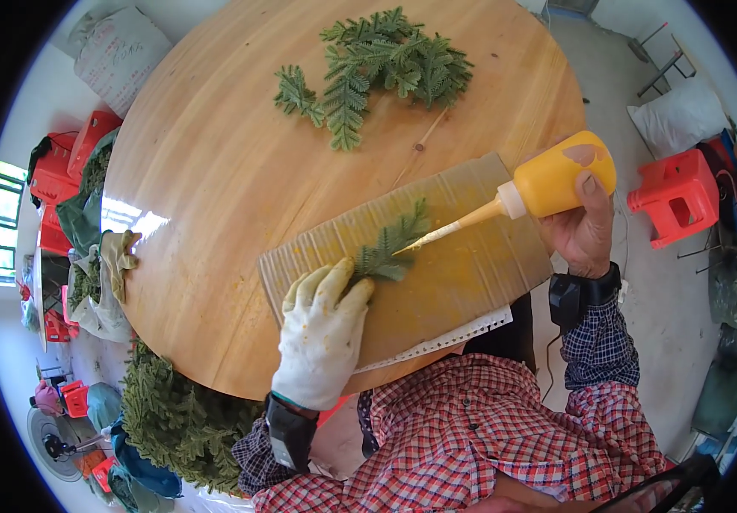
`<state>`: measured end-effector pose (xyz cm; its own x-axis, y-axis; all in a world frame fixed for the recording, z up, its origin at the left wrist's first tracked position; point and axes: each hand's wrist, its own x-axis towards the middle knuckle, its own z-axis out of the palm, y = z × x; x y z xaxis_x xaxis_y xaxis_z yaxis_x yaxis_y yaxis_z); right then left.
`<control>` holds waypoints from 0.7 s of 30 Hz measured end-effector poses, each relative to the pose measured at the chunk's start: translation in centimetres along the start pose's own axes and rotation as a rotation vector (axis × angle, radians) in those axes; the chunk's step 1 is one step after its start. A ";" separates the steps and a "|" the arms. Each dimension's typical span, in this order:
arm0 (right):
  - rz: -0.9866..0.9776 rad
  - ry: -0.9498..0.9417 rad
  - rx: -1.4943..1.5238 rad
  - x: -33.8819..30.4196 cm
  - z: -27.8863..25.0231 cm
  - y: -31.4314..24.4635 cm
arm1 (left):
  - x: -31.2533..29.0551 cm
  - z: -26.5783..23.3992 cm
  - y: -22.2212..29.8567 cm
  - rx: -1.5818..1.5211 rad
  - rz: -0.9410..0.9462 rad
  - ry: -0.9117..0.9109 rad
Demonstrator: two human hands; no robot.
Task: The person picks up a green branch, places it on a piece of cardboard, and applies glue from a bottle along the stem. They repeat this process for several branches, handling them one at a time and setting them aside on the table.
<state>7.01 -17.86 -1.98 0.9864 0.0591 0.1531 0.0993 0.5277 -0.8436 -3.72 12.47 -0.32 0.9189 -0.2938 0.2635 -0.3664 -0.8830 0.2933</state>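
My left hand, in a white glove with yellowed fingertips, is closed on the lower end of a small green fir sprig. The sprig lies over a yellow-stained corrugated cardboard sheet on the table. My bare right hand grips a yellow squeeze bottle with a long tapered nozzle, tilted down to the left. The nozzle's tip reaches the sprig's needles; whether it touches them I cannot tell. Farther back on the table lies a loose pile of fir sprigs.
The round wooden table fills the middle. A large heap of fir greenery stands at its lower left edge. Red plastic stools are on both sides. A white perforated strip sticks out under the cardboard. A fan stands lower left.
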 end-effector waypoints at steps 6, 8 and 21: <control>0.027 0.009 0.152 0.0 0.4 0.0 | -0.7 -0.8 -0.9 0.002 -0.108 0.009; 0.026 0.017 0.156 0.1 0.5 0.1 | -0.9 -0.4 -1.1 -0.009 -0.135 0.021; 0.005 0.092 0.241 0.6 0.9 0.5 | 0.8 1.6 1.3 0.083 -0.074 0.041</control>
<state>7.52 -16.81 -1.81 0.9957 -0.0094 0.0926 0.0714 0.7153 -0.6952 -3.29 10.48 -1.18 0.9356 -0.2129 0.2817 -0.2827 -0.9296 0.2365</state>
